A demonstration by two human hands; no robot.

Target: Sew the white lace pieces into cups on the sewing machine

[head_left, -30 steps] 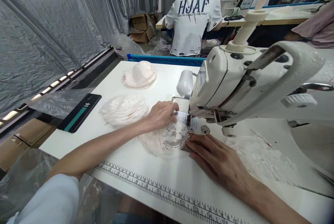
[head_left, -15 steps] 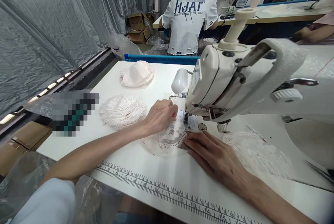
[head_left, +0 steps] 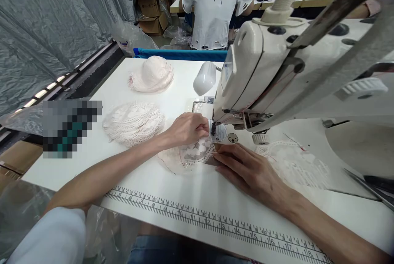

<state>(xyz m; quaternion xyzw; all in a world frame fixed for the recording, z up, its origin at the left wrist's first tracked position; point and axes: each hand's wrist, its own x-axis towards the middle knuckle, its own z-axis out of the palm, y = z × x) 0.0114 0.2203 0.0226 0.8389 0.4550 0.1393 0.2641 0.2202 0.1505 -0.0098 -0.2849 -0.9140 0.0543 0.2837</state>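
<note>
The left hand [head_left: 187, 129] curls, grip unclear, over the lace piece [head_left: 198, 152] beside the presser foot [head_left: 213, 129]; the right hand [head_left: 255, 173], loosely open, steadies the right edge. Lace is best kept flat, fingertips clear

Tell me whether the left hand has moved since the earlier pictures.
Yes: judged against the presser foot, the left hand has moved rightward, closer to it.
</note>
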